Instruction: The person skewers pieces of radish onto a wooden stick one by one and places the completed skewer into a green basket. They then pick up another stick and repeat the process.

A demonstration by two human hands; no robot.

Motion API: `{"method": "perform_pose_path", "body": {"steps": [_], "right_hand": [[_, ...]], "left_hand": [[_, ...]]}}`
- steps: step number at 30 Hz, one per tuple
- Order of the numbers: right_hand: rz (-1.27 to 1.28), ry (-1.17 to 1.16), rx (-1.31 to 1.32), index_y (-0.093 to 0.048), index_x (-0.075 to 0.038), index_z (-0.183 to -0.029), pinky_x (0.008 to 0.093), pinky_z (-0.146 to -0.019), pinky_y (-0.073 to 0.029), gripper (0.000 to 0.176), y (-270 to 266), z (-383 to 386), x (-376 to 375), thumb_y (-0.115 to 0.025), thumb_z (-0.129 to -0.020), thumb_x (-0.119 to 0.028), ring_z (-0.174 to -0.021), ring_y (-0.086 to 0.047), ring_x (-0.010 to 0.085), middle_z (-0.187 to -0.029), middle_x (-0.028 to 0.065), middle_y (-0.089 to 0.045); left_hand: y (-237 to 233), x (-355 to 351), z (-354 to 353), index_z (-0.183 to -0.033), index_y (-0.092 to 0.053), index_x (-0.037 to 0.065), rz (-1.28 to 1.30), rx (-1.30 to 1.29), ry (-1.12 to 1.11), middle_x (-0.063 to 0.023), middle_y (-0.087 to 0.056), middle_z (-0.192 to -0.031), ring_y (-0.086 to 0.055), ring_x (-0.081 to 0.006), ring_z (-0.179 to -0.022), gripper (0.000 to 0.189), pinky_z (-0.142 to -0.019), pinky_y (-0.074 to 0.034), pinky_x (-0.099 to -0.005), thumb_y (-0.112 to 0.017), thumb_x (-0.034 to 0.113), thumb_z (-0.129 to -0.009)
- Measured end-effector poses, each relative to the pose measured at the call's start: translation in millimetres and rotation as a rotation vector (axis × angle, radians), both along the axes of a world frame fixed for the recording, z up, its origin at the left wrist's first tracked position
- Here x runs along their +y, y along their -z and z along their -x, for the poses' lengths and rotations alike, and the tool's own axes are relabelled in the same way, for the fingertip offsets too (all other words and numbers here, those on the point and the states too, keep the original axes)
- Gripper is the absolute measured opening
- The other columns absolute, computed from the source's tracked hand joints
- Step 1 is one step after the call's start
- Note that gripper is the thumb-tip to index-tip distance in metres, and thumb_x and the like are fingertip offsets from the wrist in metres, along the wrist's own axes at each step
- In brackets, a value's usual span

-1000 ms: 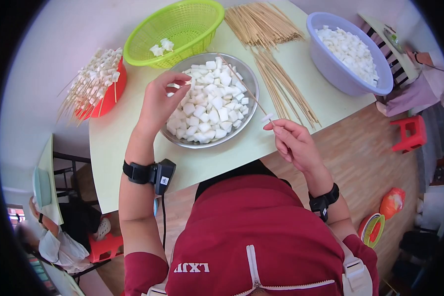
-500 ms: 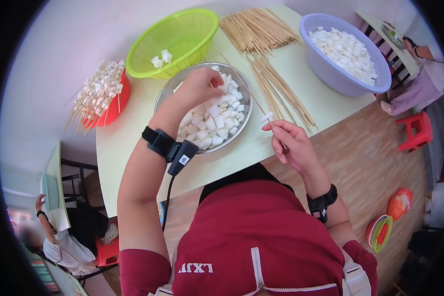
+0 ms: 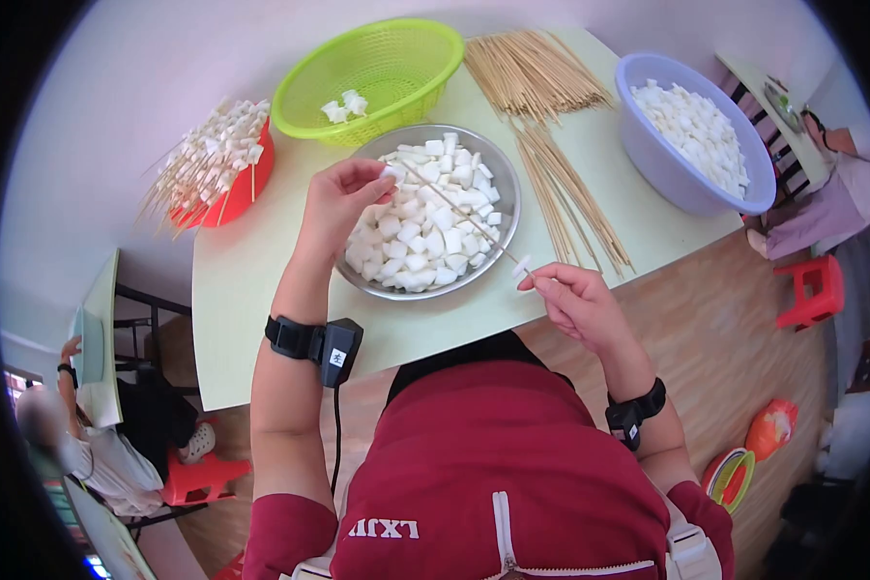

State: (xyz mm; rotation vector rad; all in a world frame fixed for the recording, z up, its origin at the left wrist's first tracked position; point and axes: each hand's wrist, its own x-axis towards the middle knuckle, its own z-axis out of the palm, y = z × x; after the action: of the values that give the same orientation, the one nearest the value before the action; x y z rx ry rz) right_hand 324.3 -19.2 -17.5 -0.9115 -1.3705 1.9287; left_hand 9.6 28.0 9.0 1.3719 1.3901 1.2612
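My left hand [image 3: 343, 205] is closed on a white cube [image 3: 392, 175] at the left side of the metal bowl [image 3: 514, 208]. White cubes [image 3: 435, 237] fill much of that bowl. My right hand [image 3: 575, 304] grips the lower end of a thin wooden skewer [image 3: 464, 217], which slants up and left across the bowl. One white piece [image 3: 522, 266] is on the skewer just above my right fingers. The skewer's tip is near the cube in my left hand.
A green basket [image 3: 300, 121] with a few white pieces, a red container [image 3: 261, 184] of loaded skewers and a purple basin [image 3: 657, 179] of cubes surround the bowl. Bare skewers [image 3: 536, 77] lie behind. People sit at side tables; a red stool [image 3: 810, 290] stands right.
My left hand has come out of the bowl with a cube and moved down and left. The skewer in my right hand now leans further left, and the view has shifted slightly.
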Motion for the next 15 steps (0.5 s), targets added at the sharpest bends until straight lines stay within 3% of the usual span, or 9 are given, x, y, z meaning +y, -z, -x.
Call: {"method": "perform_pose_path", "body": {"steps": [7, 15], "right_hand": [[-0.047, -0.045, -0.115, -0.062, -0.002, -0.100, 0.0183, -0.040, -0.018, 0.021, -9, 12, -5, -0.050, -0.094, -0.017, -0.043, -0.026, -0.0001, -0.050, -0.0096, -0.032], [-0.071, -0.005, -0.171, -0.063, -0.001, -0.099, 0.0183, -0.040, -0.018, 0.019, -9, 19, -10, -0.051, -0.093, -0.015, -0.043, -0.026, -0.0005, -0.051, -0.0097, -0.033]], "left_hand": [[10, -25, 10, -0.101, -0.058, -0.006, -0.062, -0.263, -0.118, -0.0130, -0.064, -0.092, -0.064, -0.0165, -0.081, 0.022, -0.074, -0.053, -0.0254, -0.063, 0.000, -0.081], [11, -27, 11, -0.100, -0.057, -0.006, -0.094, -0.365, -0.112, -0.0136, -0.064, -0.091, -0.064, -0.0173, -0.082, 0.021, -0.073, -0.054, -0.0257, -0.063, -0.001, -0.081]]}}
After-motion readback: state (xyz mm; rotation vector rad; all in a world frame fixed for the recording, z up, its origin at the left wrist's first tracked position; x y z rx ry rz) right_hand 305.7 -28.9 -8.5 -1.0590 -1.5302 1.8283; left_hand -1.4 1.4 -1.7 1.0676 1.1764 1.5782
